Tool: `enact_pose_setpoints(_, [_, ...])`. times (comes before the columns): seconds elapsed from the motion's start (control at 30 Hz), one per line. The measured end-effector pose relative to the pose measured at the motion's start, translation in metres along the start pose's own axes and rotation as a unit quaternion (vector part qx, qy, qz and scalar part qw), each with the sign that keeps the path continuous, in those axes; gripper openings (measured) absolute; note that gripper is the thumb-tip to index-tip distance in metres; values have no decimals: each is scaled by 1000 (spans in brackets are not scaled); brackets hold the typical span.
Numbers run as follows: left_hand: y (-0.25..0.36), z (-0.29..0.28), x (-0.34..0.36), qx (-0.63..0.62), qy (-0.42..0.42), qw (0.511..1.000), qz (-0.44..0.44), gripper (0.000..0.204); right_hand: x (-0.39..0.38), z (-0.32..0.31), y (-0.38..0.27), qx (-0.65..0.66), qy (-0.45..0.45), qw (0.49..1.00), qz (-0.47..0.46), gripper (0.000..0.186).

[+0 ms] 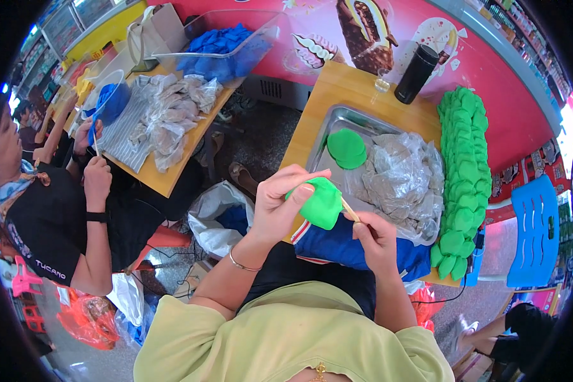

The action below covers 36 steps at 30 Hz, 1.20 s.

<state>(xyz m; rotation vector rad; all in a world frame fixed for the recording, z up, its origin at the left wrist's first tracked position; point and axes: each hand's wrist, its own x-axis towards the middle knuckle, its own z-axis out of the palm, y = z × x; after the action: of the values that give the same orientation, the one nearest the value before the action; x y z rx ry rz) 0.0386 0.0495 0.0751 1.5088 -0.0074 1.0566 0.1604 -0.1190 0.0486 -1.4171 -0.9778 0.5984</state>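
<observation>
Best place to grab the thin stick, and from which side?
Likely the lower-right end of the stick, pinched from the right, as the right hand has it: the thin shaft slants up and left to the green piece in the left hand, which seems to leave little room at the upper end.

- Green piece point(323, 205) — conceals its own far side and some fingertips of my left hand point(279, 200).
- Pale stick point(348, 208): lower end covered by my right hand point(377, 237).
- Plastic bag point(398, 170): contents indistinct through creased film.
- Co-worker point(44, 216) — cut off by the dark rim.
- Shelf goods point(522, 28): too small to identify.
</observation>
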Motion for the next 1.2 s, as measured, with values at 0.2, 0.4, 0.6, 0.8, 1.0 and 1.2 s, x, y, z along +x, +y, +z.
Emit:
enact_pose_setpoints(0.2, [-1,1,-2,-67,14,997,-44,24,0,3,5,-52,17,998,-31,19])
enact_pose_setpoints(0.4, [1,8,-4,-191,52,978,-60,24,-3,4,5,33,-21,999,22,17])
enact_pose_setpoints(0.6, [1,4,-1,-136,29,989,-60,24,1,7,-2,15,32,999,-40,17])
enact_pose_setpoints(0.8, [8,-6,4,-103,-16,960,-259,21,6,-18,-27,-337,25,934,-118,22])
enact_pose_setpoints(1.0, [13,-6,5,-143,-84,923,-348,26,-1,-20,-23,-267,-41,959,-80,23])
enact_pose_setpoints(1.2, [10,0,3,-147,-155,974,-72,41,-10,-19,-12,-53,-65,994,65,21])
